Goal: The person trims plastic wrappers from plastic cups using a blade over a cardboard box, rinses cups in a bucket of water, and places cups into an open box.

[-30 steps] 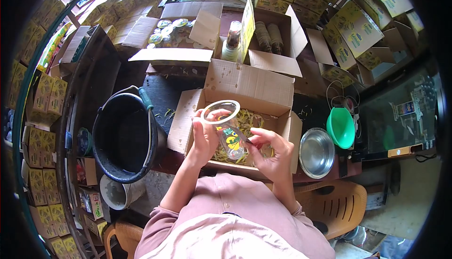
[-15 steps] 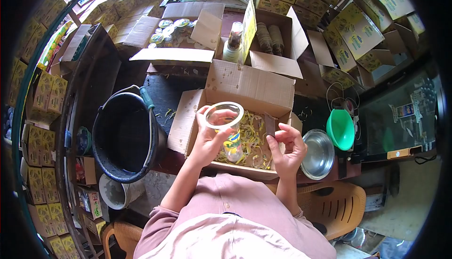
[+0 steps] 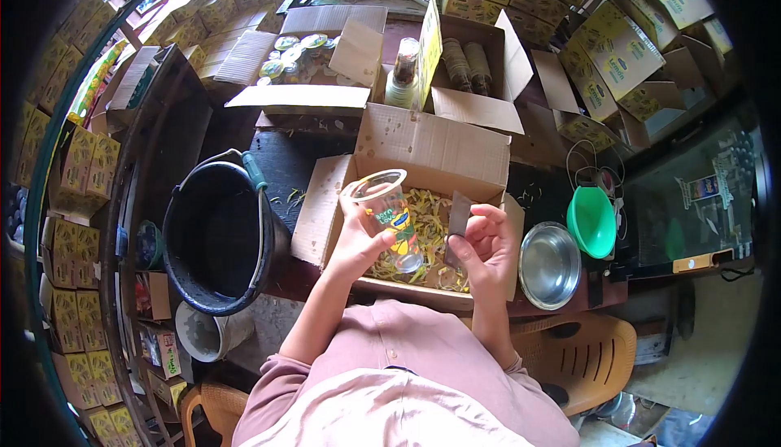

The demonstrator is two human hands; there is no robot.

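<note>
My left hand [image 3: 358, 235] is closed around a clear plastic cup [image 3: 390, 213] with a blue and yellow printed label, its open rim tilted up and away from me. In my right hand [image 3: 486, 244] a thin, flat, dark blade-like piece [image 3: 458, 223] is pinched upright between thumb and fingers, close to the cup but apart from it. Both hands are over an open cardboard box [image 3: 431, 142], with many yellow and pale strips [image 3: 431, 219] lying inside it.
A black bucket [image 3: 175, 239] stands left, a steel bowl [image 3: 550, 264] and a green bowl [image 3: 591, 223] right. Behind are an open carton of sealed cups [image 3: 297, 52] and one with stacked cups [image 3: 468, 65]. An orange chair [image 3: 586, 357] is at lower right.
My left hand has turned the cup so its printed side shows more. My right hand has moved left with the flat piece, nearer the cup.
</note>
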